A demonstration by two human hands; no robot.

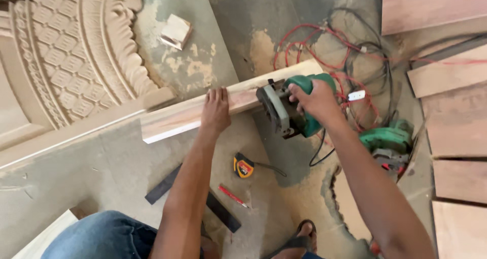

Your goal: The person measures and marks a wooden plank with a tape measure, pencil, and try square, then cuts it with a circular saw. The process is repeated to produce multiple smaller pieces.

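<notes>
A long pale wooden plank [175,119] lies slanted across the dusty floor. My left hand [215,111] presses flat on it, fingers spread. To its right, my right hand [314,99] grips the handle of a green circular saw [289,107], which sits on the plank's right part with its blade guard facing my left hand. The two hands are about a hand's width apart.
A carved ornamental wood panel [71,51] lies at left. A yellow tape measure [243,166], a red pencil [232,195] and a dark square ruler [165,185] lie near my knee. Red and black cables [345,51], a second green power tool [388,142] and stacked boards [456,122] are at right.
</notes>
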